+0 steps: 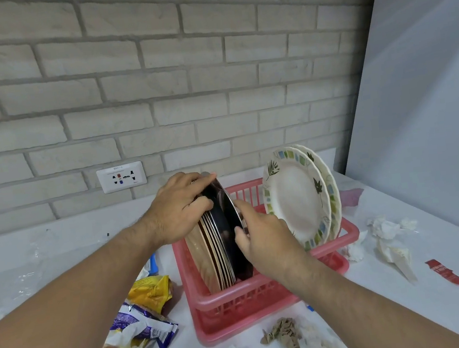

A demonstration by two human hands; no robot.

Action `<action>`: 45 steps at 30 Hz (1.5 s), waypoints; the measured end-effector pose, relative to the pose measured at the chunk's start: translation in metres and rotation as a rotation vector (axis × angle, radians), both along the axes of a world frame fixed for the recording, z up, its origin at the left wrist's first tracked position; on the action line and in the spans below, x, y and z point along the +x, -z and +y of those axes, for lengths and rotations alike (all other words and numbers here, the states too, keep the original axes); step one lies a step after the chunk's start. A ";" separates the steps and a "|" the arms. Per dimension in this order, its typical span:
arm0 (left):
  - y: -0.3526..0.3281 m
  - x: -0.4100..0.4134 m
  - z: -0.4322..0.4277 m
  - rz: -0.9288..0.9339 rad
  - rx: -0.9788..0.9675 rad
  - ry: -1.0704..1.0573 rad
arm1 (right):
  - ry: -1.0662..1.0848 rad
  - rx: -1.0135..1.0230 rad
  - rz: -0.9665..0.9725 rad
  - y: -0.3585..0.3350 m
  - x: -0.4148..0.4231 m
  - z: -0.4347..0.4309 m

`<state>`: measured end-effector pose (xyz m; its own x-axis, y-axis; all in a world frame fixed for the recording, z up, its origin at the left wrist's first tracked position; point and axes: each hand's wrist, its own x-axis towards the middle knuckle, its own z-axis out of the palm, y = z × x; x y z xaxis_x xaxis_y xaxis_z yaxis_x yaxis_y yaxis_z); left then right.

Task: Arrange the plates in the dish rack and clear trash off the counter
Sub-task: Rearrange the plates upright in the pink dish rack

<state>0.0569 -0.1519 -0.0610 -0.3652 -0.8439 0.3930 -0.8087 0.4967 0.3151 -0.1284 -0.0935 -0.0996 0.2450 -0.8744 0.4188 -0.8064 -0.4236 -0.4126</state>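
A pink plastic dish rack (267,294) stands on the white counter. Several plates stand on edge in its left end as a stack (213,260), brown and striped ones behind a dark plate (226,224). My left hand (180,206) grips the top of the stack. My right hand (262,233) pinches the dark plate's rim from the right. Two white plates with green leaf patterns (298,197) lean upright at the rack's far right end.
Snack wrappers (145,316) lie left of the rack, a yellow packet (150,292) among them. Crumpled tissues (388,237), a brown paper wad (284,333) and a red wrapper scrap (448,273) litter the counter. A wall socket (121,177) sits behind. A grey panel rises at right.
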 end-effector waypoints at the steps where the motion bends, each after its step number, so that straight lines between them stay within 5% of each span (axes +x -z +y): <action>1: 0.000 -0.001 0.001 0.012 -0.005 0.010 | 0.024 0.026 -0.051 0.001 0.001 -0.001; 11: 0.016 -0.002 0.005 0.108 -0.082 -0.009 | 0.300 -0.251 0.109 -0.090 -0.056 -0.021; 22: 0.015 -0.004 0.004 0.105 -0.091 0.007 | 0.417 0.009 0.256 -0.064 -0.083 -0.025; 45: 0.013 -0.004 0.006 0.111 -0.093 -0.018 | 0.401 0.093 0.362 -0.052 -0.094 -0.051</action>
